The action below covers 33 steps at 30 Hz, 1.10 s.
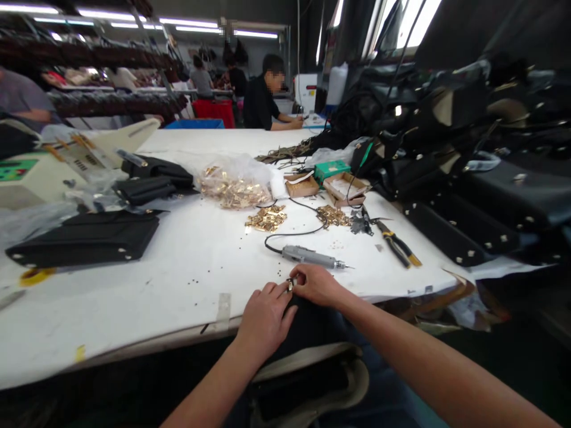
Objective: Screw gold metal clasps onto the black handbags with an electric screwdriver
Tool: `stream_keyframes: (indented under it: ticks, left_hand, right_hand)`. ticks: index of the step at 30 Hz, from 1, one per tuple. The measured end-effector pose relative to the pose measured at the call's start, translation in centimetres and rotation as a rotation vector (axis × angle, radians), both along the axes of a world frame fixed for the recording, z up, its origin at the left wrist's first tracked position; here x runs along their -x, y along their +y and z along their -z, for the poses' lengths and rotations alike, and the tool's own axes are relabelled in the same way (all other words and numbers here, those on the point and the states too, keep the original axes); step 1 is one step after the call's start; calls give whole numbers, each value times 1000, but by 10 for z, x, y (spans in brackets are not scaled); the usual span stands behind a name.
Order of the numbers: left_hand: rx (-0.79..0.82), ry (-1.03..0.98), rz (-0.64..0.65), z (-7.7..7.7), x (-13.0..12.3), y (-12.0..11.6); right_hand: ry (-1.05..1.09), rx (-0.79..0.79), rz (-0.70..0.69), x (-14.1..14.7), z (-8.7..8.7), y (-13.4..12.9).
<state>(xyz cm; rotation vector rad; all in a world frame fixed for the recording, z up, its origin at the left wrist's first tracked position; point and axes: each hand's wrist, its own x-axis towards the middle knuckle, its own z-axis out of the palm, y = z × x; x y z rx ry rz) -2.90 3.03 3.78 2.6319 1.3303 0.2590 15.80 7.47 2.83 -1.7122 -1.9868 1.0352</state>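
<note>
A black bag point(307, 368) with a pale-edged opening lies below the table edge, its upper part rising to the edge between my hands. A small gold-coloured metal fitting point(289, 286) sits at that top edge. My right hand point(316, 285) pinches at the fitting with thumb and forefinger. From the other side, my left hand point(264, 315) lies over the bag's edge, its fingertips by the fitting and its thumb spread apart. Just beyond them, a grey electric screwdriver point(307, 257) rests on the table, its bit pointing right.
Gold fittings form two piles point(266, 219) point(332, 216) beside a filled plastic bag point(234, 187). Yellow-black pliers point(397, 244) and small boxes point(302, 185) are at right. Black bags point(84, 238) lie left, more point(468, 220) right. Tiny screws dot the white table point(156, 321). A co-worker point(263, 98) sits beyond.
</note>
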Motion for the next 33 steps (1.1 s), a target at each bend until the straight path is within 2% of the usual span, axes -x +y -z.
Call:
stream_keyframes:
  ticks: [6, 8, 12, 15, 17, 20, 24, 29, 33]
  left_hand:
    - [-101, -60, -70, 13, -1, -5]
    - [-124, -72, -66, 16, 0, -5]
    - [-180, -114, -68, 22, 1, -4]
    - [-193, -153, -74, 25, 2, -4]
    - [-193, -179, -73, 27, 3, -4]
    - [-179, -204, -85, 28, 3, -4]
    - [-148, -216, -111, 27, 2, -4]
    - [-107, -226, -117, 27, 2, -4]
    - [-87, -243, -111, 28, 3, -4]
  right_hand:
    - [207, -207, 117, -16, -4, -15]
    - [150, -265, 166, -35, -13, -9]
    - [-103, -285, 277, -91, -25, 32]
    - [-206, -248, 338, -126, -20, 73]
    - [-262, -215, 373, -137, -11, 99]
    - [-320, -172, 440, -135, 2, 129]
    - [-352, -151, 542, -125, 12, 148]
    - [-266, -175, 592, -127, 10, 147]
    - [-62, -187, 539, -125, -3, 125]
